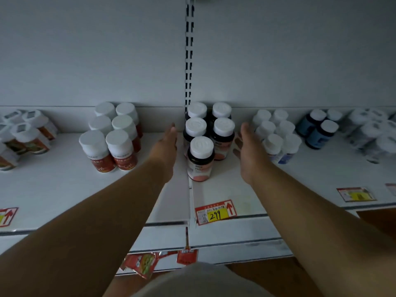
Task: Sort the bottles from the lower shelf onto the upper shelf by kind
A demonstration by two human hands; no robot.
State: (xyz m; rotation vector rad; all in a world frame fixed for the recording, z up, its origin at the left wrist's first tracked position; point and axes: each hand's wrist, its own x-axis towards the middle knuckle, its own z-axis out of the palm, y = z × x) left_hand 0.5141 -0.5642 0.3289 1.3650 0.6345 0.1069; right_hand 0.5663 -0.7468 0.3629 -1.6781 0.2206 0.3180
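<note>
I see straight, relaxed fingers on both sides, holding nothing: my left hand (166, 144) and right hand (248, 151) reach forward, palms facing inward, flanking the dark bottles (205, 136) clustered upright on the upper shelf (225, 189), arms outstretched.
</note>
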